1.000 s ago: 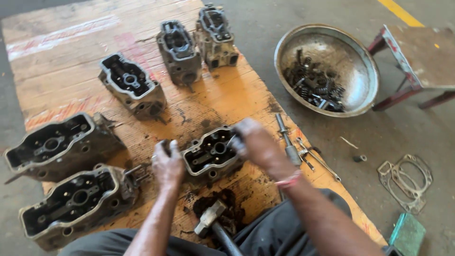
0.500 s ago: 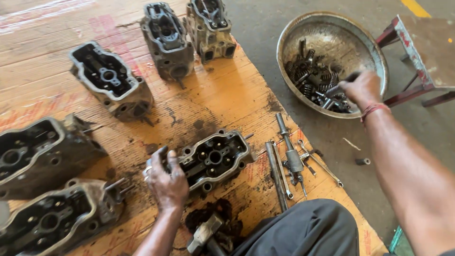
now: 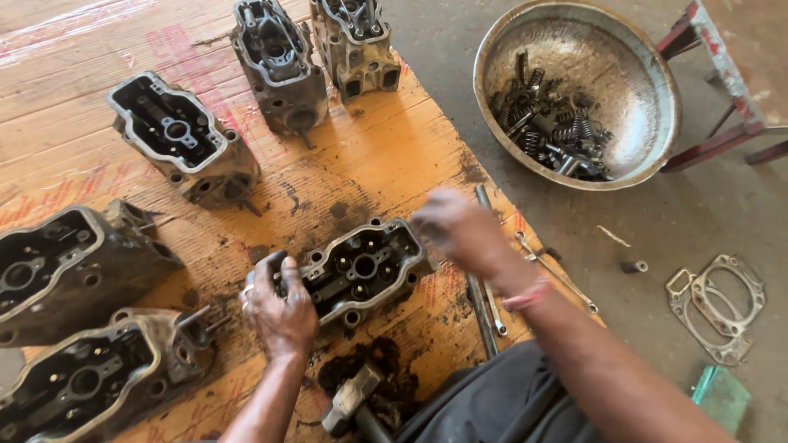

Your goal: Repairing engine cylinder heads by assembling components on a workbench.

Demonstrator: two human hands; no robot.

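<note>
Centre of the frame, low down: a grimy cylinder head (image 3: 361,269) lies open side up on the orange wooden board (image 3: 394,148), and both hands are at it. The left hand (image 3: 279,308) is clamped over the head's left end, fingers curled down across the edge, a ring showing on one finger. The right hand (image 3: 460,230) hovers just at the head's right end, smeared with motion blur, so whether it is closed on anything I cannot tell.

Just right of that hand, a long metal rod (image 3: 478,271) and slim wrenches (image 3: 558,271) lie on the board's edge. At the bottom centre, a hammer (image 3: 351,400) rests in a patch of dark oily grime, close to the person's grey trouser leg (image 3: 492,402).

More cylinder heads spread round the board: one at upper left (image 3: 182,139), two standing at the top centre (image 3: 279,61) and (image 3: 355,41), two more at the left edge, middle (image 3: 66,271) and bottom (image 3: 90,385).

Upper right, off the board on the concrete floor, a big dented metal bowl (image 3: 624,82) holds a heap of springs and small dark parts (image 3: 550,127). A red stool leg (image 3: 714,74) pokes in beside it. At the far right, thin gaskets (image 3: 718,308) lie flat on the floor, and a small bush (image 3: 634,267) sits between them and the board
</note>
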